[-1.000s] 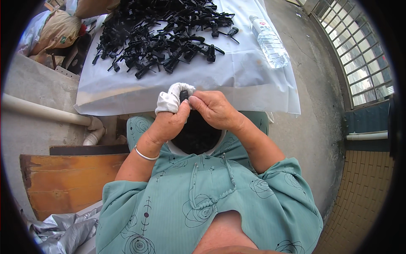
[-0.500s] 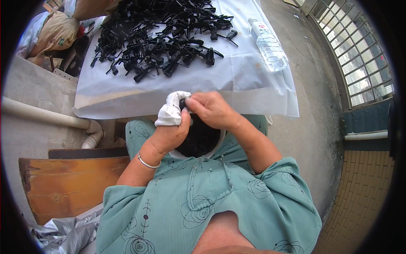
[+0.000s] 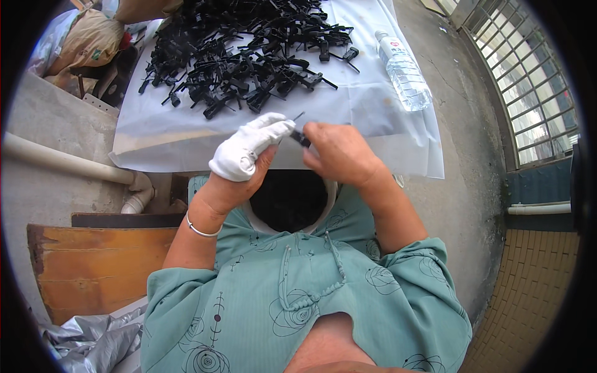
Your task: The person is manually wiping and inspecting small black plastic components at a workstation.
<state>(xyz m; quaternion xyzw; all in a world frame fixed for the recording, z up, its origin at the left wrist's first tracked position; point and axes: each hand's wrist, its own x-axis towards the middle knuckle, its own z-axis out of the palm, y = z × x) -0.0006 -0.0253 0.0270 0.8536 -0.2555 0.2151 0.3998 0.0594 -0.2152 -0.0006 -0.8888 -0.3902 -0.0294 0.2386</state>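
White bucket (image 3: 333, 194) holds black contents (image 3: 289, 202) near the right hand (image 3: 341, 152)'s black piece (image 3: 300, 137).

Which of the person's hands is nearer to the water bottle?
Right. The right hand is lower in view and left of the water bottle; the left hand is farther left.

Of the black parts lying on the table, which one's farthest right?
The rightmost black part: its body sits at the right edge of the pile, a thin stem slanting down-right. The other parts' bodies lie farther left.
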